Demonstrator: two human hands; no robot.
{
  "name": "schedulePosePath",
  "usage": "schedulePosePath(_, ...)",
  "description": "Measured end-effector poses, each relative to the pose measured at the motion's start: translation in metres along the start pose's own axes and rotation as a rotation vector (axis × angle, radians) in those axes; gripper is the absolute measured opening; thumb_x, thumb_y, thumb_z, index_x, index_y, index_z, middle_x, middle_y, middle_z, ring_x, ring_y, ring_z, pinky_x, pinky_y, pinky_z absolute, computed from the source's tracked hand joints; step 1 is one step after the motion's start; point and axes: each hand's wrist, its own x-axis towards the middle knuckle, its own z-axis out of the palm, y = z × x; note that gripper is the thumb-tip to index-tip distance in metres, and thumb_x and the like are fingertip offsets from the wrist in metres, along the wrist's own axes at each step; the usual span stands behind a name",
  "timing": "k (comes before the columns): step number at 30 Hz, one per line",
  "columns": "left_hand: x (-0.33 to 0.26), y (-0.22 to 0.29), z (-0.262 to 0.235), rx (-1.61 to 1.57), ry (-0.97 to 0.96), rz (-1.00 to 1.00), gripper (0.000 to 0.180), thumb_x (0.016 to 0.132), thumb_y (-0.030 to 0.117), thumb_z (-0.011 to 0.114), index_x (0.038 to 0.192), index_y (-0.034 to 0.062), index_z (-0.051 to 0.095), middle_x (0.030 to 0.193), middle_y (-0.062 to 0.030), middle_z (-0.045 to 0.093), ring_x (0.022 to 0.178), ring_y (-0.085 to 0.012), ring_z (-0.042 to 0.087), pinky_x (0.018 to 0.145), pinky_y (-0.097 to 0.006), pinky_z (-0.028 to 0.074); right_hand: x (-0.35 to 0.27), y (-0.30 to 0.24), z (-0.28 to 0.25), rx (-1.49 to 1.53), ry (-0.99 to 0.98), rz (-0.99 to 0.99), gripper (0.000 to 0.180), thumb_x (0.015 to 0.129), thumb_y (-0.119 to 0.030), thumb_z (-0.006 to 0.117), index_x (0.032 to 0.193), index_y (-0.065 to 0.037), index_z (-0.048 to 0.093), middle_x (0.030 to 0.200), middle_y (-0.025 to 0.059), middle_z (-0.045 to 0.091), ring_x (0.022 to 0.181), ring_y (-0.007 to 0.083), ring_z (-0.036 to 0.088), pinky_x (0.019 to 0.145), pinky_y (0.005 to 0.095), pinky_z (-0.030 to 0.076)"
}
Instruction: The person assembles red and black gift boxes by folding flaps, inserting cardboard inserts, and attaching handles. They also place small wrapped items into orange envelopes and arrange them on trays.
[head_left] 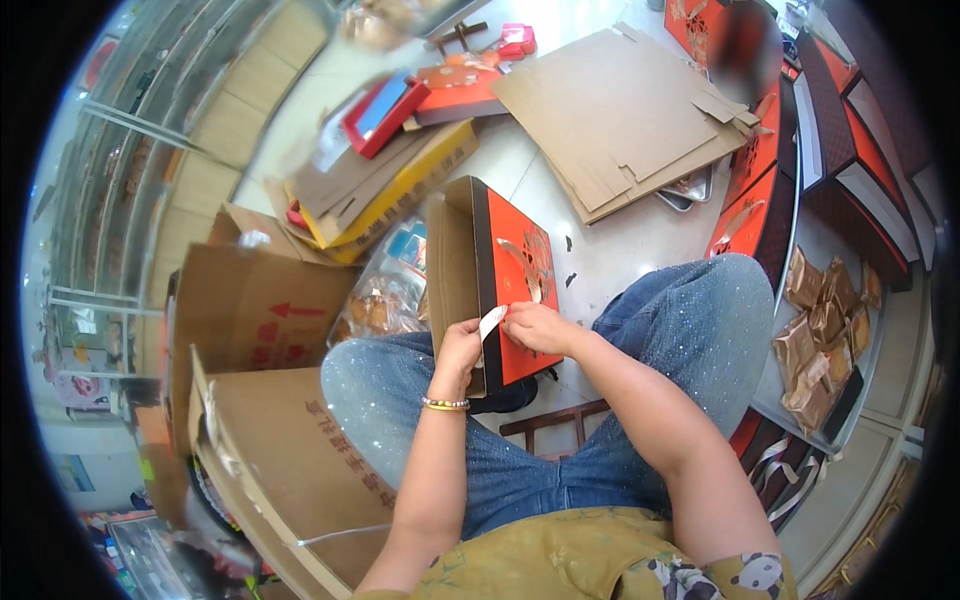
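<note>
An orange-red gift box (513, 364) with a dark edge and a pattern on its face stands on its side between my knees. Its open brown inside (455, 255) is turned left. My left hand (459, 350) is closed at the box's dark edge, pinching a white ribbon strip (491, 322). Against the red face, my right hand (535, 327) is pinched close to that strip; what its fingertips hold is hidden. A pale ribbon handle (532, 275) curves over the face just beyond the right hand.
Large cardboard cartons (290, 440) stand at my left. Flattened cardboard sheets (610, 110) lie ahead. More red boxes (745, 225) line the right, near a tray with gold-wrapped packets (825, 330). A clear bag of packets (375, 305) sits left of the box.
</note>
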Motion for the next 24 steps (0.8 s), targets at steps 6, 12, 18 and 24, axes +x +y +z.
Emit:
schedulePosePath(6, 0.001, 0.000, 0.000, 0.036, -0.034, -0.043, 0.020, 0.101, 0.012, 0.066, 0.109, -0.0021, 0.078, 0.095, -0.0061, 0.077, 0.078, -0.0096, 0.069, 0.069, -0.025, 0.053, 0.003, 0.005, -0.003, 0.347, -0.024, 0.387, 0.052, 0.106, -0.037, 0.041, 0.084, 0.004, 0.066, 0.069, 0.0177, 0.067, 0.067, 0.0315, 0.069, 0.070, 0.0425, 0.057)
schedulePosePath(12, -0.002, 0.007, -0.003, 0.047, -0.021, -0.062, 0.022, 0.102, 0.017, 0.066, 0.111, 0.0003, 0.078, 0.097, -0.0059, 0.078, 0.079, -0.0108, 0.070, 0.070, -0.026, 0.055, 0.000, -0.012, -0.020, 0.529, -0.054, 0.467, 0.037, 0.104, -0.025, 0.055, 0.089, 0.005, 0.071, 0.075, 0.0105, 0.071, 0.067, 0.0197, 0.069, 0.066, 0.0346, 0.055)
schedulePosePath(18, -0.006, 0.013, -0.005, -0.008, -0.058, -0.104, 0.019, 0.098, 0.014, 0.071, 0.108, -0.0001, 0.078, 0.102, -0.0067, 0.078, 0.089, -0.0112, 0.069, 0.079, -0.026, 0.054, -0.005, -0.008, -0.021, 0.505, -0.096, 0.453, 0.026, 0.103, -0.020, 0.063, 0.090, 0.001, 0.070, 0.076, 0.0033, 0.069, 0.065, 0.0114, 0.064, 0.061, 0.0280, 0.053)
schedulePosePath(24, -0.005, 0.009, -0.005, -0.027, -0.049, -0.064, 0.020, 0.101, 0.014, 0.067, 0.111, -0.0005, 0.078, 0.098, -0.0073, 0.078, 0.079, -0.0121, 0.072, 0.069, -0.026, 0.056, -0.006, -0.012, -0.009, 0.618, -0.002, 0.560, 0.025, 0.102, -0.022, 0.065, 0.090, 0.000, 0.070, 0.073, 0.0031, 0.068, 0.065, 0.0112, 0.066, 0.060, 0.0278, 0.053)
